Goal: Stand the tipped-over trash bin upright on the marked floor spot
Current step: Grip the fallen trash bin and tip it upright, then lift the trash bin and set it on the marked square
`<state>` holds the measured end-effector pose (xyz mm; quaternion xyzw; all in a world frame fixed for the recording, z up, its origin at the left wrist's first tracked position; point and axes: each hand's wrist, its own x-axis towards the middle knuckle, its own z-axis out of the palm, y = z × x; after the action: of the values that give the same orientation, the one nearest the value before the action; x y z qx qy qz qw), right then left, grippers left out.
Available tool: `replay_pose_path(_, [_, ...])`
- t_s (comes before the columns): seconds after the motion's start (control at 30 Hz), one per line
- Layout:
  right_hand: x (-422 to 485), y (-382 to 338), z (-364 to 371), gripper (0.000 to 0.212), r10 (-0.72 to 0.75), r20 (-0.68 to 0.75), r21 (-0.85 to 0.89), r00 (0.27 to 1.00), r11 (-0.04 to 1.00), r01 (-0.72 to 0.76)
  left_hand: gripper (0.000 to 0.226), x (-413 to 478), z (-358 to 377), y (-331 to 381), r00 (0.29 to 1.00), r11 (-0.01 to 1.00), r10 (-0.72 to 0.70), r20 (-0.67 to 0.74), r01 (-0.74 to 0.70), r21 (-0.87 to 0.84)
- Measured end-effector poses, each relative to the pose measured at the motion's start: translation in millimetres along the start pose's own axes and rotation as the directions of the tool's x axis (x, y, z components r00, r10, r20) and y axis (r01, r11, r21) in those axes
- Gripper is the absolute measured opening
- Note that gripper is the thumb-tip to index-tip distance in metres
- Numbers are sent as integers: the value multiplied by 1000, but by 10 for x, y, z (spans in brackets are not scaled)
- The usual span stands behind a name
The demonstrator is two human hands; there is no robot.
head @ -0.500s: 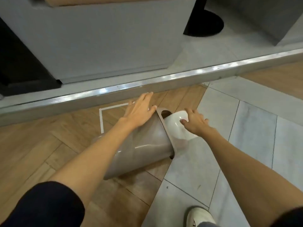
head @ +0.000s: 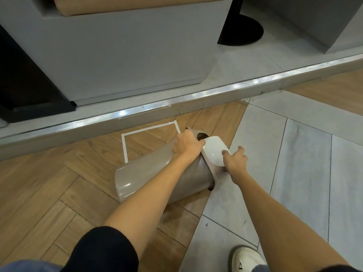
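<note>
A beige trash bin lies tipped on the wooden floor, its base toward the lower left and its top toward the right. Its white swing lid faces up and right. My left hand curls over the upper rim of the bin beside the lid. My right hand rests against the lid's lower right edge, fingers bent around it. A square of white tape marks the floor just behind the bin; the bin covers the square's near side.
A raised step with a metal edge strip runs across behind the tape square. On it stand a grey cabinet and a black round base. Grey tiles lie to the right. My white shoe is at the bottom.
My left hand went from lying flat on the bin's side to gripping its top rim. My right hand slid down to the lid's lower edge.
</note>
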<state>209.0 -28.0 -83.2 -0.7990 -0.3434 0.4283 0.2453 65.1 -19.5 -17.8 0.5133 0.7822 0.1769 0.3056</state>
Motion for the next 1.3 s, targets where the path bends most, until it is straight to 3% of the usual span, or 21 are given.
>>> replay_pose_path(0.1, [-1, 119, 5, 63, 214, -24, 226, 976, 953, -204, 22, 12, -25, -16, 997, 994, -45, 65, 51, -96])
replay_pose_path(0.17, [-49, 207, 16, 58, 363, 71, 319, 929, 875, -366, 18, -4, -51, -29, 989, 974, -78, 123, 102, -201])
replay_pose_path(0.23, [-117, 255, 31, 55, 470, 202, 345, 859, 787, -512, 29, -3, -97, -55, 986, 952, -98, 133, 132, -276])
replay_pose_path(0.3, [-169, 275, 32, 44, 502, 318, 362, 804, 720, -592, 34, -6, -180, -70, 989, 928, -93, 117, 129, -350])
replay_pose_path(0.4, [-216, 296, 45, 20, 439, 440, 512, 783, 594, -621, 33, -16, -331, -97, 991, 884, -80, 112, 122, -452])
replay_pose_path(0.5, [-225, 254, -17, 17, 350, 494, 600, 796, 525, -603, 31, -49, -528, -152, 989, 817, -69, 129, 130, -562])
replay_pose_path(0.63, [-196, 45, -169, 27, 306, 521, 554, 797, 589, -588, 25, -89, -826, -239, 994, 759, -55, 96, 104, -642])
replay_pose_path(0.9, [-316, -400, -363, 31, 155, 399, 559, 904, 740, -374, 31, -204, -1217, -471, 998, 702, -49, 31, 56, -710])
replay_pose_path(1.1, [-656, -659, -408, 37, -85, 377, 459, 922, 882, -106, 26, -395, -1406, -842, 994, 699, -56, 98, 109, -706])
replay_pose_path(1.3, [-814, -774, -250, 40, -173, 298, 380, 939, 924, 50, 11, -594, -1616, -1103, 963, 682, -54, 265, 229, -695])
